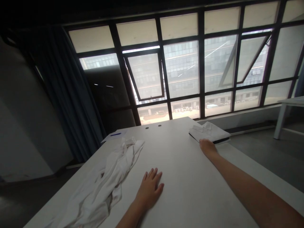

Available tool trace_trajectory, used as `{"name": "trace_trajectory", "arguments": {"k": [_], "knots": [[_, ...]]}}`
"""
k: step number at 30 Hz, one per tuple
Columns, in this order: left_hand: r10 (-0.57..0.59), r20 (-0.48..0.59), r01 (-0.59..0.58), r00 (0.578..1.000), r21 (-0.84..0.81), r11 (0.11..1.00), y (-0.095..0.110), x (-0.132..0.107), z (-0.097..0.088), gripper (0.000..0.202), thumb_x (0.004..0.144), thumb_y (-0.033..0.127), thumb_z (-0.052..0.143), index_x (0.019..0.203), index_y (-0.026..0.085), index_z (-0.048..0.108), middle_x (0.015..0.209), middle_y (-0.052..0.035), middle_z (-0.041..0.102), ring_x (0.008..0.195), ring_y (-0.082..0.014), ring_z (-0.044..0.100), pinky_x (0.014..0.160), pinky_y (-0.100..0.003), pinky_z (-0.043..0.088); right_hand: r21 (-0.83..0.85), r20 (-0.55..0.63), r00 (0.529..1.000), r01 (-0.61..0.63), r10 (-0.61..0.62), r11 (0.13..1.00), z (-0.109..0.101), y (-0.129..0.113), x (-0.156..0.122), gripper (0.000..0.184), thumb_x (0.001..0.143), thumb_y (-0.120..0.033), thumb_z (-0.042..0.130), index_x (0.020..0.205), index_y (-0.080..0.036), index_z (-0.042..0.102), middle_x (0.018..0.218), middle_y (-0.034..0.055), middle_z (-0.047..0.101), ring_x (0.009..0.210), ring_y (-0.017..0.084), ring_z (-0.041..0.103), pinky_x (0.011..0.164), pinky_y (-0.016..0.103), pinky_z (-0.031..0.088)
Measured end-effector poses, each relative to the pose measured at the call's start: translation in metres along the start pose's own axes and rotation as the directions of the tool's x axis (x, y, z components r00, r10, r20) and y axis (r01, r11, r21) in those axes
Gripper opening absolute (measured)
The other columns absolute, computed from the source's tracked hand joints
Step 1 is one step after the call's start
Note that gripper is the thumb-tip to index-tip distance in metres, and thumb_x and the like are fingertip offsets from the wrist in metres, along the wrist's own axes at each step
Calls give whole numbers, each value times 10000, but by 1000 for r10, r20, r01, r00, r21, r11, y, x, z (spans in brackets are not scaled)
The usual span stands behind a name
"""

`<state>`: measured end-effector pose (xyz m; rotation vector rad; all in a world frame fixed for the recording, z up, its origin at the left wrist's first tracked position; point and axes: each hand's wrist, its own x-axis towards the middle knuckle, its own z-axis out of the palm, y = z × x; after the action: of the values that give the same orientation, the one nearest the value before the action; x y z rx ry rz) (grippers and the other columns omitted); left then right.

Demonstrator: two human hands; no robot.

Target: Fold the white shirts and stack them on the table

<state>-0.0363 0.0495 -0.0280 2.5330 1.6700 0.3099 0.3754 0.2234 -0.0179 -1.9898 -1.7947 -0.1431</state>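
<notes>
My left hand [151, 186] rests on the white table with its fingers stretched out and nothing in it. To its left lies a crumpled white garment [114, 172], spread in loose folds along the table's left side. My right hand [208, 148] reaches out to the far right and is closed on the near left corner of a folded white shirt [211, 131]. The shirt's collar shows on top. A dark layer shows along the shirt's near edge; I cannot tell what it is. The fingertips of my right hand are partly hidden.
The white table [178, 177] stretches away toward large windows. A blue pen [116, 134] lies on paper [110, 137] at the far left corner. Two dark round spots [147, 128] mark the far end. A blue curtain [68, 95] hangs at left; another table [293, 101] stands at right.
</notes>
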Motion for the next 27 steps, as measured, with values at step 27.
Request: {"name": "trace_trajectory", "arguments": {"k": [27], "knots": [[-321, -283, 236, 904, -295, 926, 1, -8, -10, 281, 905, 367, 467, 1010, 187, 657, 980, -69, 677, 942, -227, 623, 858, -324, 429, 864, 279, 768, 62, -577, 500, -46, -108, -199, 156, 768, -150, 479, 872, -192, 587, 742, 0, 685, 697, 153, 625, 684, 266, 473]]}}
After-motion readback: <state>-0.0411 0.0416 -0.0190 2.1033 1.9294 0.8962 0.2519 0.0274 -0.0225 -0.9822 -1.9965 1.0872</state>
